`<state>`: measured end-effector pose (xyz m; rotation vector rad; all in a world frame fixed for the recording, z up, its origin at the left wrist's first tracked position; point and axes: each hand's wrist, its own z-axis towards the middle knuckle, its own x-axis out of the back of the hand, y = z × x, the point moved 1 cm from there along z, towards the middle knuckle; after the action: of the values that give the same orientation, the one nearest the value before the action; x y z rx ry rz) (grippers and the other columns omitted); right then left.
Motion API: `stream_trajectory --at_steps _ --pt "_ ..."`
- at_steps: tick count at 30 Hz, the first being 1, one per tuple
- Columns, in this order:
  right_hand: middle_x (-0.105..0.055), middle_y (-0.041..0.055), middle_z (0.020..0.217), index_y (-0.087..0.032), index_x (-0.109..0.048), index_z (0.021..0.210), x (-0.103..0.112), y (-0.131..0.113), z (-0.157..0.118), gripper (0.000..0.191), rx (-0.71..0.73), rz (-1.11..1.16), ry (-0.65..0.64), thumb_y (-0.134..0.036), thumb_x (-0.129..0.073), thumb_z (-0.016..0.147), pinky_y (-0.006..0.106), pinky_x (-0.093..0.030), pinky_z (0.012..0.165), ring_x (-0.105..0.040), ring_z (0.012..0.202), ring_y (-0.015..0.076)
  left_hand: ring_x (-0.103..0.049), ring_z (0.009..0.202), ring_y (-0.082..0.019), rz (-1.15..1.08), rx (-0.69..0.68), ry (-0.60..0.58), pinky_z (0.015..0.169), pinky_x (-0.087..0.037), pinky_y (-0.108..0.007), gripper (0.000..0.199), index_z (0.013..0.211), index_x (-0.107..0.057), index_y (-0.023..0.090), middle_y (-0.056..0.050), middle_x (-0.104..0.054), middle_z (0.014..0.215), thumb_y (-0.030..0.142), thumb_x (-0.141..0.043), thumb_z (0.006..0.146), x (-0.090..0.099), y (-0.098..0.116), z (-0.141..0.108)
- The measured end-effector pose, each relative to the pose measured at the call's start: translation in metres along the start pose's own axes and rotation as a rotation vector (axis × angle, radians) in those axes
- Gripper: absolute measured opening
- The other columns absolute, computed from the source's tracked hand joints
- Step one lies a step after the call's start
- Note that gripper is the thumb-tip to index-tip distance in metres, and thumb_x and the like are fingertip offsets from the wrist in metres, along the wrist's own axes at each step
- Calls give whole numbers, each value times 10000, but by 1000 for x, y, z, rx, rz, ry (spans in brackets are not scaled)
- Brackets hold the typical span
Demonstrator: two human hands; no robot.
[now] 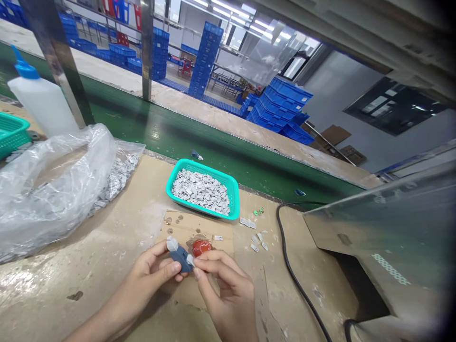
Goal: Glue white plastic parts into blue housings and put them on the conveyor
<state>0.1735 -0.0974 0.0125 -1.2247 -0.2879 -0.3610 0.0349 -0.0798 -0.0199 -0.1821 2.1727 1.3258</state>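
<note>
My left hand [156, 273] is closed around a dark blue-grey plastic housing [181, 259] that has a pale translucent cap at its upper left end. The fingers of my right hand [224, 280] pinch a small white plastic piece [190, 260] against the housing's lower right end. Whether that piece is seated in the housing, I cannot tell. Just behind the hands sits a glossy red round object [201, 246] on a stained piece of cardboard [185, 221]. One small light-grey part [218, 238] lies on the cardboard. Beyond it stands a turquoise basket [233, 190] full of similar light-grey parts.
A clear plastic bag [89, 166] of grey parts and a white bottle [46, 102] with a blue nozzle are at left. Loose parts [260, 240] lie right of the cardboard. A black cable [288, 261] runs beside a metal box [377, 237]. A green conveyor belt [160, 128] passes behind.
</note>
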Motion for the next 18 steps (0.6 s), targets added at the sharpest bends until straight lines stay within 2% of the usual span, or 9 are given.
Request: stream_trajectory --at_steps 4,7,10,13,15,18 --pt "-579 35 744 -187 -643 793 1 -4 1 174 32 -66 -26 -74 -522 739 254 -491 595 -573 681 142 -482 636 -97 -13 -7 -22 626 -361 -207 191 858 -589 189 -3 -591 698 265 -631 688 2 -4 1" --pt "-562 36 781 -195 -644 850 -1 -6 3 227 74 -68 -93 -59 -495 744 236 -494 623 -574 700 131 -490 637 -88 -50 -25 -20 640 -373 -200 173 852 -600 192 8 -588 682 245 -632 691 3 -6 3" --pt "-544 52 847 -207 -640 912 -9 -4 3 285 104 -69 -125 -60 -461 746 236 -504 661 -570 734 131 -533 779 -124 -95 -67 40 765 -386 -240 213 915 -593 211 -11 -612 809 257 -613 709 0 -9 5" --pt "-537 75 915 -212 -650 905 -16 -2 4 300 166 -86 -33 -65 -435 756 242 -509 649 -566 726 132 -532 888 -163 -133 -90 84 849 -367 -288 310 1024 -549 220 -36 -605 934 285 -589 724 -4 -5 9" --pt "-547 85 957 -215 -648 914 -13 -2 6 297 222 -100 36 -72 -440 756 251 -513 658 -575 754 146 -545 833 -169 -124 -115 82 790 -398 -295 348 1064 -519 200 -52 -601 926 314 -562 738 -4 7 16" --pt "-581 80 938 -211 -636 930 7 3 17 271 235 -195 39 -97 -453 765 241 -513 660 -587 789 160 -544 745 -159 12 -277 115 698 -421 -282 356 1065 -497 147 -57 -587 841 308 -531 749 7 50 43"
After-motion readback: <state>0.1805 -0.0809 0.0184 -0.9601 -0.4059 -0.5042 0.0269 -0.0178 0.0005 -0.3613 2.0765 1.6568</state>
